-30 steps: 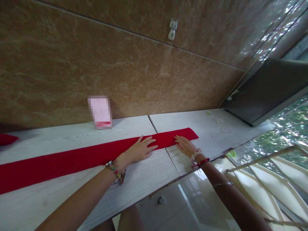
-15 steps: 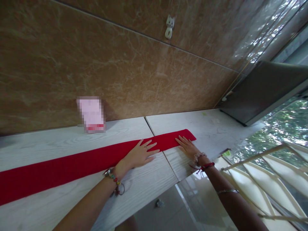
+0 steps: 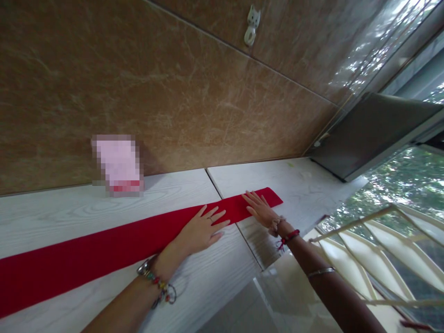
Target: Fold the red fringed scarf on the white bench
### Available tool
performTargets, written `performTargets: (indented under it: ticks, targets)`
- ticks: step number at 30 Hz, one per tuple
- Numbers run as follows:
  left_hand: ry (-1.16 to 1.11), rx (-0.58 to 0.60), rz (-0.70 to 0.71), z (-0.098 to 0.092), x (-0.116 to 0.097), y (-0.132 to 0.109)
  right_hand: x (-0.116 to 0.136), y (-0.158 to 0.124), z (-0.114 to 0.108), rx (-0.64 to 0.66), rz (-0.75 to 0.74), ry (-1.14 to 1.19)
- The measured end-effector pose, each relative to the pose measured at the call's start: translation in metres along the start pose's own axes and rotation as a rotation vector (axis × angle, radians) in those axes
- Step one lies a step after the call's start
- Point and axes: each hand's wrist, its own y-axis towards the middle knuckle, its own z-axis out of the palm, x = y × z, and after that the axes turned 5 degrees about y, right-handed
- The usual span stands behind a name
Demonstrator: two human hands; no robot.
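Observation:
A long strip of red cloth (image 3: 114,245) lies flat along the white wood-grain surface (image 3: 173,185), running from the left edge of the view to a squared end at right. My left hand (image 3: 199,231) rests on the strip near its middle, palm down with fingers spread. Closer to the right end, my right hand (image 3: 260,208) also lies flat on the cloth, its fingers stretched out. Neither hand grips anything. Both wrists wear bracelets.
Against the brown marbled wall (image 3: 173,101) stands a pink blurred item (image 3: 120,162). A white cat-shaped hook (image 3: 252,25) hangs higher up. At right are a dark grey panel (image 3: 364,134) and a cream metal rack (image 3: 378,249). A seam crosses the white surface.
My right hand has slid left along the red cloth, away from its end. My left hand stays on about the same part of the strip. The view has shifted slightly.

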Motion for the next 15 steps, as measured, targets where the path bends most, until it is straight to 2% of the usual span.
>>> performTargets:
  ticks: [2, 4, 8, 11, 13, 15]
  targets:
    - [0.002, -0.003, -0.005, 0.001, 0.0, 0.0, 0.005, 0.004, 0.005, 0.054, -0.025, 0.006]
    - [0.006, -0.002, -0.033, 0.002, -0.001, 0.0, -0.003, 0.006, 0.007, 0.058, 0.017, -0.005]
    - [0.03, -0.005, -0.104, 0.001, -0.003, 0.0, -0.05, 0.003, 0.005, 0.019, 0.169, -0.065]
    - [0.045, -0.014, -0.144, 0.002, -0.005, 0.001, -0.085, -0.002, 0.001, 0.039, 0.197, -0.12]
    - [0.051, -0.021, -0.168, 0.002, -0.006, 0.001, -0.096, -0.003, -0.002, 0.028, 0.186, -0.133]
    - [0.051, -0.023, -0.178, 0.003, -0.006, 0.001, -0.092, 0.001, -0.004, -0.028, 0.213, -0.125]
